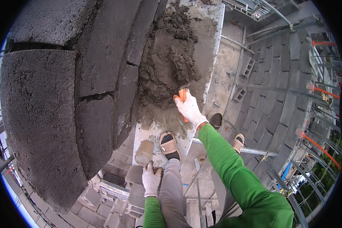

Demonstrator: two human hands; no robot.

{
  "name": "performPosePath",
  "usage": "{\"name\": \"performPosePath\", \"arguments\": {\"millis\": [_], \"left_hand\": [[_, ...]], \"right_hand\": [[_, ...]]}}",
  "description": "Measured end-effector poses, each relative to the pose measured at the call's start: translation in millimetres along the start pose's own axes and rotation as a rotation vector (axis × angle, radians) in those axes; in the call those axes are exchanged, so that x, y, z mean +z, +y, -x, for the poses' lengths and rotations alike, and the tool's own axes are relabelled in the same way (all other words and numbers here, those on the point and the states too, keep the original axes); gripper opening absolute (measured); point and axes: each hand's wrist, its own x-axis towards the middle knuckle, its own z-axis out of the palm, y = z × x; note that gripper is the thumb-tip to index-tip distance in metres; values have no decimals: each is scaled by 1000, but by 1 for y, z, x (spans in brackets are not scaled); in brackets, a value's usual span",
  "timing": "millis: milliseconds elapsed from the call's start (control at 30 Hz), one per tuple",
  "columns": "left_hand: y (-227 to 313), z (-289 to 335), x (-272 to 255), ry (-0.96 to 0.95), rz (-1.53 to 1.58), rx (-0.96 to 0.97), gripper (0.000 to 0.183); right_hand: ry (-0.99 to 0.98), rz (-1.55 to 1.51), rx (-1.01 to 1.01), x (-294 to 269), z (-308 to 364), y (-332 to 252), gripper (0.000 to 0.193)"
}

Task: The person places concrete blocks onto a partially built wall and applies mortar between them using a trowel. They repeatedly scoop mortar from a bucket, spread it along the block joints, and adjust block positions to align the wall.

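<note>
Mortar, wet and grey, lies heaped (167,64) on a flat pale board (212,45) ahead of me, beside the rough grey block wall (57,114) on my left. My right hand (189,108), in a white work glove, is clenched around the orange handle of a trowel (183,97); the metal blade is pushed into the near edge of the heap and mostly hidden under it. Green sleeve (231,167) runs back from that wrist. My left hand (151,180), also white-gloved, hangs low by my knee and grips the short handle of a mallet with a dull cylindrical head (144,152); fingers wrapped tight round it, head pointing up toward the board's smeared near end. My left foot in a tan strapped sandal (170,145) stands on that near end; my right sandal (238,143) rests on a scaffold tube (254,152). Below and to the right, another block wall (281,95) drops away, with orange-capped scaffold poles (319,146) alongside.
</note>
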Motion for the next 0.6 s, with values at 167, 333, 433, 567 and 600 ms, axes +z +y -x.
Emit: {"name": "performPosePath", "arguments": {"millis": [167, 333, 433, 567, 600], "left_hand": [[74, 6, -12, -10, -52, 290, 58], [167, 41, 2, -153, 74, 470, 51], [198, 47, 13, -376, -37, 526, 48], [188, 39, 15, -597, -231, 674, 47], [185, 35, 17, -556, -206, 672, 45]], "right_hand": [[58, 336, -307, -22, -21, -4, 36], [80, -151, 285, -95, -29, 50, 27], [56, -299, 374, -138, -84, 59, 26], [-4, -2, 346, -138, -189, 42, 25], [-99, -14, 201, -127, -213, 35, 25]]}}
